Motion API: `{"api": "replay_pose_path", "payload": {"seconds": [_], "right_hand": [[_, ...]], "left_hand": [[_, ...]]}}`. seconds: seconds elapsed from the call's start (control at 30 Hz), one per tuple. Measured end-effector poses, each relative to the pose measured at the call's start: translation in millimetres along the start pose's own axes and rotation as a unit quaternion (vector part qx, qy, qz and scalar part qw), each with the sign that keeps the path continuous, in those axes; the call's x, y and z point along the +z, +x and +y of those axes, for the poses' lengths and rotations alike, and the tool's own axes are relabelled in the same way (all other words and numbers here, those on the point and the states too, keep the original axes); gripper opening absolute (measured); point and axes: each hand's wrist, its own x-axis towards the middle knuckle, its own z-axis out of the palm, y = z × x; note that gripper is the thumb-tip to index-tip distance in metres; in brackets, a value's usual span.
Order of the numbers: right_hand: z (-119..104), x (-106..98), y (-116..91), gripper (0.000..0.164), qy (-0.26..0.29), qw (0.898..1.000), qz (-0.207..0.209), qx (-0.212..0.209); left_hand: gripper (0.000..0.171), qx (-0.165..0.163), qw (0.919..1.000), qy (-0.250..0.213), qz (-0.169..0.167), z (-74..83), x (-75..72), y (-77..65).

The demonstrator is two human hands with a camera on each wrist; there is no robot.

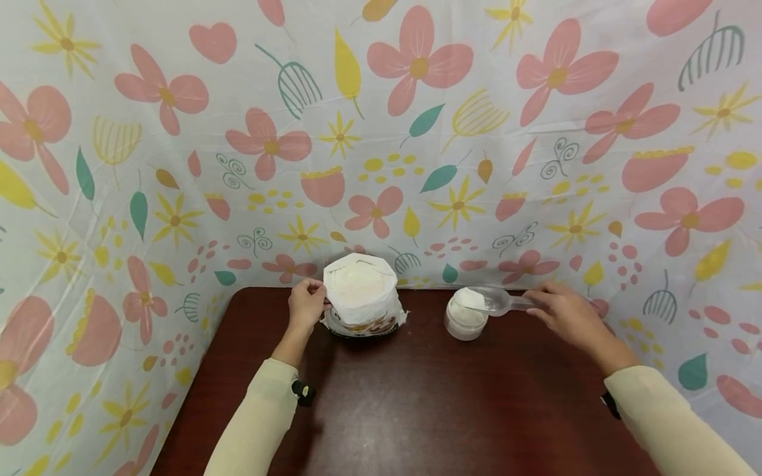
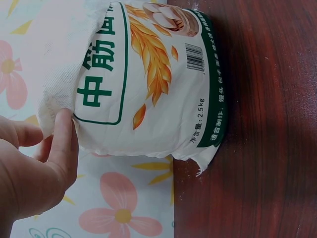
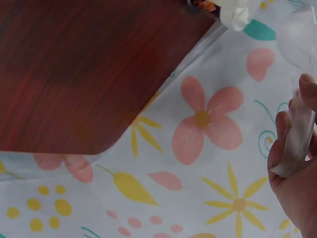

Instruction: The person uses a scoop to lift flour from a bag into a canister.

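A white flour bag [image 1: 372, 308] stands at the back of the table, its top folded open and white flour [image 1: 357, 283] filling it. My left hand [image 1: 306, 306] pinches the bag's rim at its left side; the left wrist view shows thumb and fingers on the white edge [image 2: 52, 101], above the printed wheat ear. To the right, my right hand [image 1: 562, 316] grips the handle of a clear plastic scoop [image 1: 502, 302]. The scoop's front end, with white flour at it, is over the mouth of a small clear jar [image 1: 465, 328]. Flour shows inside the jar.
The dark red-brown wooden table [image 1: 381, 403] ends just behind the bag and jar. A cloth [image 1: 417, 165] printed with flowers hangs behind and around it. Light powder specks lie near the bag's base. Small dark devices [image 1: 303, 391] sit at the wrists.
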Motion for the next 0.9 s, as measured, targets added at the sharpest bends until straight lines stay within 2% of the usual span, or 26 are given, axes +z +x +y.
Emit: {"api": "replay_pose_path", "payload": {"seconds": [0.2,0.4,0.6,0.9], "right_hand": [[8.9,3.9,2.7,0.03,-0.024,0.999,-0.007,-0.04],[14.9,4.6,13.0,0.025,-0.046,0.996,-0.044,-0.067],[18.0,7.7,27.1,0.022,-0.072,0.991,-0.072,-0.082],[9.8,3.8,45.8,0.025,-0.105,0.985,-0.096,-0.093]], "left_hand": [[0.02,0.002,1.0,0.002,0.002,-0.4,0.6,-1.7],[0.021,0.004,1.0,0.006,0.003,-1.2,1.2,-2.7],[0.021,-0.004,1.0,0.003,0.0,-0.2,0.5,-1.9],[0.021,-0.002,1.0,0.004,-0.005,-0.9,-0.4,1.7]]}}
